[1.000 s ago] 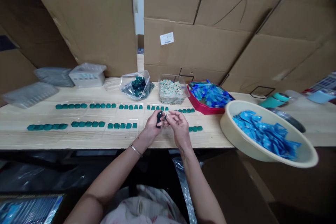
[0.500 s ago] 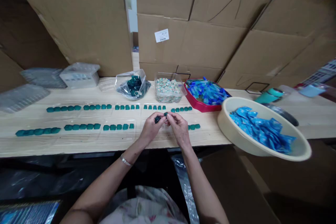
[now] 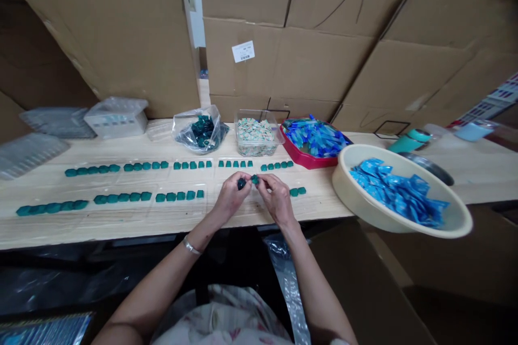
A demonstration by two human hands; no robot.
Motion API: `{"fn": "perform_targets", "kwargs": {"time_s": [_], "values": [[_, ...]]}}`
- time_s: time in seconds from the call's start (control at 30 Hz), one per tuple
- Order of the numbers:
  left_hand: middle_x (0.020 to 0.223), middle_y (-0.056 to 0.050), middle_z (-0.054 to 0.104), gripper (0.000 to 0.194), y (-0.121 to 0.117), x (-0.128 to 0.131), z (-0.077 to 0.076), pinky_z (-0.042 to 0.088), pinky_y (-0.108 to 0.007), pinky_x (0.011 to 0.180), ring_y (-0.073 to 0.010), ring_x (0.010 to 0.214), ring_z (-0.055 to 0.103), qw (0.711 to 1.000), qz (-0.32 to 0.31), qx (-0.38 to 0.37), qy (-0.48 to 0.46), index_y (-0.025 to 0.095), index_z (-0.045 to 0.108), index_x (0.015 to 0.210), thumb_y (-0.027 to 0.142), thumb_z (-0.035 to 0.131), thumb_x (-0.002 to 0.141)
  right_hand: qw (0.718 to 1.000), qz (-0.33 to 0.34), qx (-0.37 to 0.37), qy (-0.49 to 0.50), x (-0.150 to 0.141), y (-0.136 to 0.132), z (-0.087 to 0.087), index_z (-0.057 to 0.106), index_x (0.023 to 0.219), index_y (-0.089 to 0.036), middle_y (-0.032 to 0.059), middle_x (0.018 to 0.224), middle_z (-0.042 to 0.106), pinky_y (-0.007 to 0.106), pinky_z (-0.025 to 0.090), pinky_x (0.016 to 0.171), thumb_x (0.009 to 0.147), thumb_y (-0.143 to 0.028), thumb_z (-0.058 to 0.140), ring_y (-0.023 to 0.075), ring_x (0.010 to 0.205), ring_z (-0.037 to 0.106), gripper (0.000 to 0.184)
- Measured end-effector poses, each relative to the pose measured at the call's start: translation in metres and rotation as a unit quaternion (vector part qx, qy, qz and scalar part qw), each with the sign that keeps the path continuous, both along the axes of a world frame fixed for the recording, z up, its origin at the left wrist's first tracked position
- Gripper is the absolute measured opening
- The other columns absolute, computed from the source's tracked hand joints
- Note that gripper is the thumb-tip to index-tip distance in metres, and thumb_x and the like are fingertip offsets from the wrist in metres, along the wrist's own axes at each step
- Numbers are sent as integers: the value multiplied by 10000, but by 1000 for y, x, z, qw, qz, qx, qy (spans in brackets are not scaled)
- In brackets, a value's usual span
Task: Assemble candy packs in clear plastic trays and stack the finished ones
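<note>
Both hands meet above the front of the table. My left hand (image 3: pixel 230 195) is closed around a dark green piece (image 3: pixel 242 184) that shows between its fingers. My right hand (image 3: pixel 277 197) pinches a small green piece (image 3: pixel 254 179), which the left fingertips also seem to touch. What these pieces are, I cannot make out. Similar green pieces (image 3: pixel 145 166) lie in short rows in clear plastic trays, in a back line and a front line. Two more green pieces (image 3: pixel 298 191) show just right of my right hand. Behind stands a clear bag (image 3: pixel 220 129) of dark green pieces.
A clear tub (image 3: pixel 259 148) of small pale chips and a red tray (image 3: pixel 307 160) of blue sticks stand at the back. A cream basin (image 3: pixel 339 183) of blue packets overhangs the right front edge. Clear boxes (image 3: pixel 117 118) are at left; cardboard walls the back.
The whole view has shifted slightly. The small green piece now shows more plainly between my fingertips; both hands stay in about the same place.
</note>
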State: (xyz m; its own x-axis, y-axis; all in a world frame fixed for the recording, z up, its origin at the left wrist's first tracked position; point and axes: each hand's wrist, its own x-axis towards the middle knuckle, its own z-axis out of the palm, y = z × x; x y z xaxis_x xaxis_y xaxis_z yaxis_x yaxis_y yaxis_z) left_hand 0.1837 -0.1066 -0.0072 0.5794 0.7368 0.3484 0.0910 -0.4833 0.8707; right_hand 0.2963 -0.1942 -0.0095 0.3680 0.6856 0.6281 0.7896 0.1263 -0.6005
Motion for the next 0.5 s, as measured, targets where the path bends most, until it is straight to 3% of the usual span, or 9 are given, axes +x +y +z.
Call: {"fn": "perform_targets", "kwargs": {"time_s": [0.2,0.5], "values": [[859,-48,661,82,-4,1,0,472,-296,787,-165,813,616,999,-8,33,15,172,588,835,208,550,772,999,18,-11,-31,1,-4,1,638,988,-179,74,904,666,293,525,757,863,-149,476,172,827,638,206],[864,-57,670,105,-7,9,-1,481,-306,786,-168,807,628,1000,7,-8,21,169,581,849,237,565,769,982,-99,24,-162,-11,-2,-11,592,1012,-149,102,860,655,293,519,721,895,-146,413,183,806,631,214]]}}
